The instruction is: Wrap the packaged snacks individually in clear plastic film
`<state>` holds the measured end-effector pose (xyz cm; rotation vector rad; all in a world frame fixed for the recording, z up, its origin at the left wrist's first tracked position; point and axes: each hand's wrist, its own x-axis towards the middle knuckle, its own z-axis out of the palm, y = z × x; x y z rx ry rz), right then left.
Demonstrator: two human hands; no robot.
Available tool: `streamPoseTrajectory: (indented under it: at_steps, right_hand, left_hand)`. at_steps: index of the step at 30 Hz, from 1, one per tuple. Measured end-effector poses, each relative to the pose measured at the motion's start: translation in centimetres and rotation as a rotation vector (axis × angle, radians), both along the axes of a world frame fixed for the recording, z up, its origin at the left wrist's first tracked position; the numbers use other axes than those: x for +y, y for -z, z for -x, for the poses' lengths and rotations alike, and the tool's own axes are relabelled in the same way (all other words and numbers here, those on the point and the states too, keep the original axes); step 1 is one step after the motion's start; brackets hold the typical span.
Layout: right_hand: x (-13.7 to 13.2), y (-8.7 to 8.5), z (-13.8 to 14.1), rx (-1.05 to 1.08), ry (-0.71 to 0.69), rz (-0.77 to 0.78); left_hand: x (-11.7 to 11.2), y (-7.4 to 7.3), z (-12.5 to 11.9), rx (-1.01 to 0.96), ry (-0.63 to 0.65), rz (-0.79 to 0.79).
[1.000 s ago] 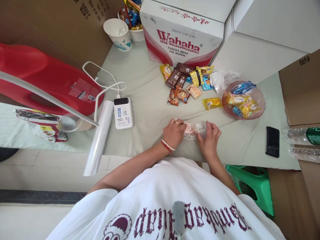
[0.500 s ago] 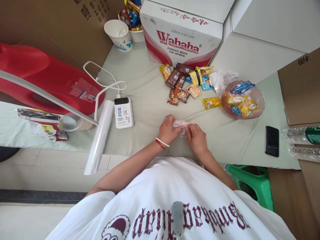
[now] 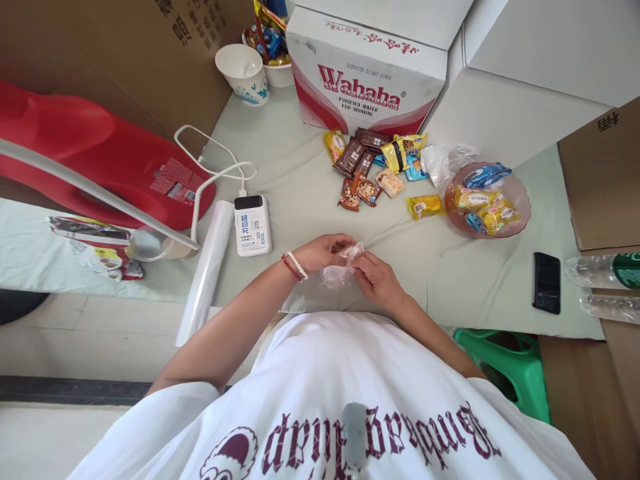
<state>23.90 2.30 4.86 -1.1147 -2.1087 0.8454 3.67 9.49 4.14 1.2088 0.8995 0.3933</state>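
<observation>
A crumpled clear plastic bag (image 3: 337, 277) is held between my two hands above the front of the table. My left hand (image 3: 325, 253), with a beaded bracelet and a red cord at the wrist, has its fingers curled around the upper left of the bag. On the other side, my right hand (image 3: 379, 277) pinches the bag's right edge between thumb and fingers. Something pale pinkish shows through the film, but its kind cannot be made out. Beyond the hands lie wrapped snacks (image 3: 354, 158) in a loose pile and a yellow snack packet (image 3: 425, 207).
A pink glass bowl (image 3: 524, 212) of snacks stands right, beyond a phone (image 3: 547, 283). Left are a power bank (image 3: 253, 230) with a cable, a plastic film roll (image 3: 213, 263) and a red jug (image 3: 115, 153). Behind stand a Wahaba-style printed carton (image 3: 367, 73) and a paper cup (image 3: 245, 77).
Both hands have shifted left with the plastic bag. My left hand has turned and curled around it, and more of the bag now hangs below the fingers.
</observation>
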Motion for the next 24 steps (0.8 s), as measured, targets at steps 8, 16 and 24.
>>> streamPoseTrajectory:
  at_steps: [8,16,24]
  right_hand:
    - [-0.2,-0.6,0.3,0.23,0.094,0.115]
    - [-2.5,-0.2,1.6,-0.076,-0.004,0.055]
    - [-3.3,1.1,2.1,-0.276,0.156,-0.038]
  left_hand:
    - [-2.8,-0.5,1.3,0.027,-0.104,0.089]
    - [-4.2,1.0,-0.1,0.434,-0.353,-0.169]
    - [-3.6,-1.0,-1.9,0.142,-0.585,0.252]
